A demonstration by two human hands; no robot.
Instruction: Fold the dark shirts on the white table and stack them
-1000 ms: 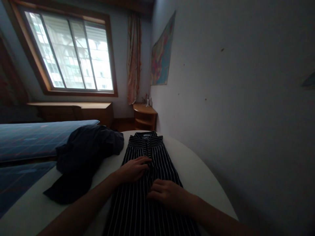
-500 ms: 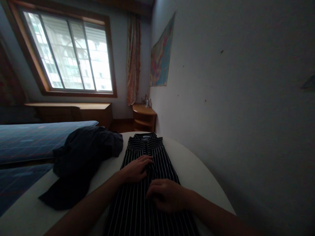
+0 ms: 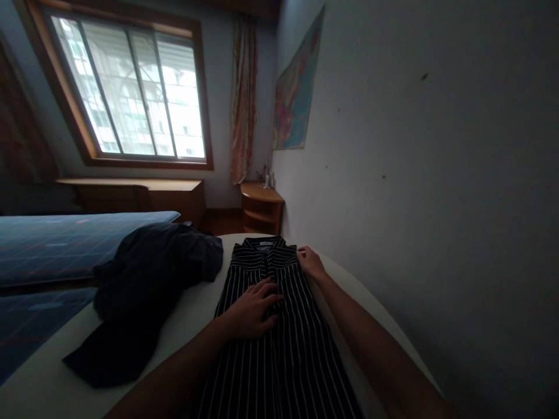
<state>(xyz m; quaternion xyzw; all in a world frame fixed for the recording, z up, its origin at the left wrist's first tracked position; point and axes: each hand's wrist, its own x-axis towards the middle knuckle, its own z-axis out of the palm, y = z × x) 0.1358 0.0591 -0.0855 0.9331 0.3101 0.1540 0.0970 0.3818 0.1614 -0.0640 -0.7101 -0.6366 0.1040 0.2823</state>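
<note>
A black shirt with thin white stripes [image 3: 301, 326] lies front up on a round white table, its collar at the far end and its sleeves out of sight. Spread over the middle of the chest is my left hand [image 3: 257, 308], palm down, fingers apart on the cloth. At the shirt's right shoulder edge, my right hand [image 3: 311, 263] has its fingers bent and closed on the border of the fabric; the fingertips are partly hidden.
A crumpled dark garment [image 3: 152, 273] lies on the table's left side. The white tabletop [image 3: 362, 291] curves close to the wall on the right. Beyond the table's left edge is a blue checked mattress [image 3: 65, 244]. A corner shelf [image 3: 262, 193] stands behind.
My right hand has moved from the shirt's middle, up and right, to the shoulder edge. My left hand stays on the chest with its fingers more spread. The view has shifted slightly.
</note>
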